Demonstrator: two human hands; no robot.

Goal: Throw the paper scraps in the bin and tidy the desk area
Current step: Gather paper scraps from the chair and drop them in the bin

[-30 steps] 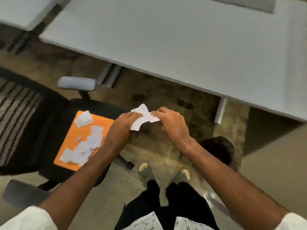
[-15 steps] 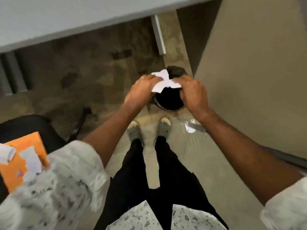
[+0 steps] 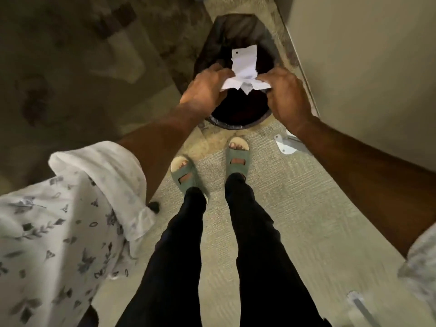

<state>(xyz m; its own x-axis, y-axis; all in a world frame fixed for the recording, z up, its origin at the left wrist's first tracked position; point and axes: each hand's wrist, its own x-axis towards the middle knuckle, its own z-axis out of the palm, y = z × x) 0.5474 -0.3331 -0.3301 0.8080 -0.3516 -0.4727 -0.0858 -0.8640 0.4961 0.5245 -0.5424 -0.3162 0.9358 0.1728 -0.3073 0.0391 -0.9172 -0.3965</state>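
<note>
A bunch of white paper scraps [image 3: 244,72] is held between both hands, directly above the open mouth of a round black bin [image 3: 236,125] lined with a dark bag. My left hand [image 3: 205,87] pinches the scraps' left end. At their right end my right hand [image 3: 286,96] grips them too. One longer strip sticks up away from me over the bin's opening. The bin stands on the floor just beyond my feet.
A beige partition wall [image 3: 368,67] rises to the right of the bin, with a metal foot bracket [image 3: 286,143] at its base. My sandalled feet [image 3: 237,159] stand on light carpet; darker stained flooring [image 3: 70,67] lies to the left.
I turned away from the chair and desk and stepped up to the bin. Both hands carried the scraps over its opening; the desk and orange board have left the view.
</note>
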